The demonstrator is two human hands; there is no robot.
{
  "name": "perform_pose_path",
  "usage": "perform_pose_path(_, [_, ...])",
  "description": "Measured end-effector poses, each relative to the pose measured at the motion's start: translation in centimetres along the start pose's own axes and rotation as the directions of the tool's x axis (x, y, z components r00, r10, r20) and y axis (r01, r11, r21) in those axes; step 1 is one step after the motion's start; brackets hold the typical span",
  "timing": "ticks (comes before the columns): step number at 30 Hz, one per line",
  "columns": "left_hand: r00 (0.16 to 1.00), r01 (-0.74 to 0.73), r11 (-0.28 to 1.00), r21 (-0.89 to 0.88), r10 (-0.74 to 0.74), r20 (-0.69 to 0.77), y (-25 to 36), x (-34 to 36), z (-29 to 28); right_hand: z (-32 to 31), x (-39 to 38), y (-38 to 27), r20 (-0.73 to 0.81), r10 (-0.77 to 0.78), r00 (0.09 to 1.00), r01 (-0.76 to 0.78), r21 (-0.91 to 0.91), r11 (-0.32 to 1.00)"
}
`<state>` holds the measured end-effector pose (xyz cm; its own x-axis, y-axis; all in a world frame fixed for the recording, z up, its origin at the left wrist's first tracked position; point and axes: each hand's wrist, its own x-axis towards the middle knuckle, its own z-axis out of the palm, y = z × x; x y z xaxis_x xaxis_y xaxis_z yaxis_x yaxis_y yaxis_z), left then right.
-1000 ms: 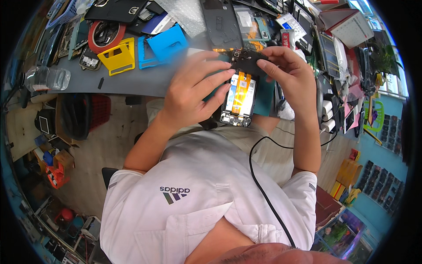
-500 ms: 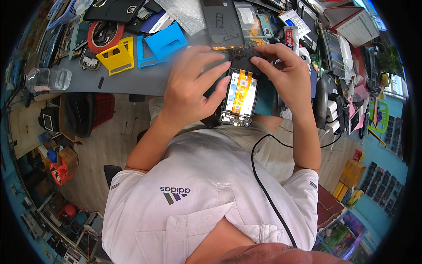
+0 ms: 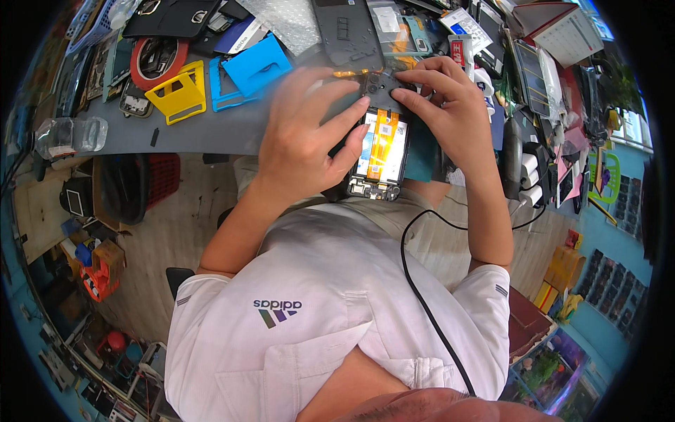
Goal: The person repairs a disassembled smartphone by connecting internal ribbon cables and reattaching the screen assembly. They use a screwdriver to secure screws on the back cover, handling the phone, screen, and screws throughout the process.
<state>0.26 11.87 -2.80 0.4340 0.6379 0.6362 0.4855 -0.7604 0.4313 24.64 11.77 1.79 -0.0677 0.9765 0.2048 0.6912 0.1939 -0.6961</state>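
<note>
An opened phone (image 3: 361,186) lies at the desk's near edge, its back off. Orange flex cables (image 3: 384,144) run over its pale battery (image 3: 399,148), and a black cover (image 3: 383,93) with camera openings sits at its upper end. My left hand (image 3: 302,137) is at the phone's left side, fingertip and thumb against the edge; its upper fingers are blurred. With thumb and index finger, my right hand (image 3: 450,105) grips the cover's right edge. The underside of the phone is hidden. A dark green mat (image 3: 420,158) shows beside it.
Beyond the phone lies a dark back panel (image 3: 346,35). Blue (image 3: 260,67) and yellow (image 3: 179,95) plastic stands, a red tape roll (image 3: 156,63) and a clear plastic box (image 3: 74,137) are on the left. Clutter and white plugs (image 3: 529,179) crowd the right. A black cable (image 3: 415,281) crosses my shirt.
The whole view has shifted slightly. The fingers of my right hand have shifted a little on the cover, and my left upper fingers are moving. The phone stays in nearly the same place.
</note>
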Motion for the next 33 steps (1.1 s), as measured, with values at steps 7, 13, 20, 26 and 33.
perform_pose_path(7, [1.0, -0.012, 1.0, 0.023, 0.012, 0.001, 0.1, -0.1, 0.0, -0.4, -0.1, -0.4, 0.043, 0.067, 0.997, -0.063, -0.099, 0.993])
perform_pose_path(13, [1.0, -0.016, 0.999, 0.042, 0.016, 0.005, 0.2, -0.1, 0.0, -0.5, -0.2, -0.5, 0.093, 0.1, 0.991, -0.087, -0.133, 0.987])
perform_pose_path(20, [1.0, -0.025, 0.999, 0.037, 0.025, -0.007, 0.2, -0.2, 0.1, -1.0, 0.5, 0.0, 0.156, 0.193, 0.969, -0.178, -0.102, 0.979])
perform_pose_path(26, [0.998, -0.034, 0.999, -0.006, 0.034, -0.052, 0.1, -0.3, 0.0, -1.3, 0.7, 0.6, 0.229, 0.29, 0.929, -0.342, 0.237, 0.91])
perform_pose_path(33, [0.981, 0.053, 0.968, -0.246, -0.096, -0.169, -0.1, -0.1, -0.4, -2.0, -0.2, -0.6, 0.21, 0.317, 0.925, -0.38, 0.468, 0.798])
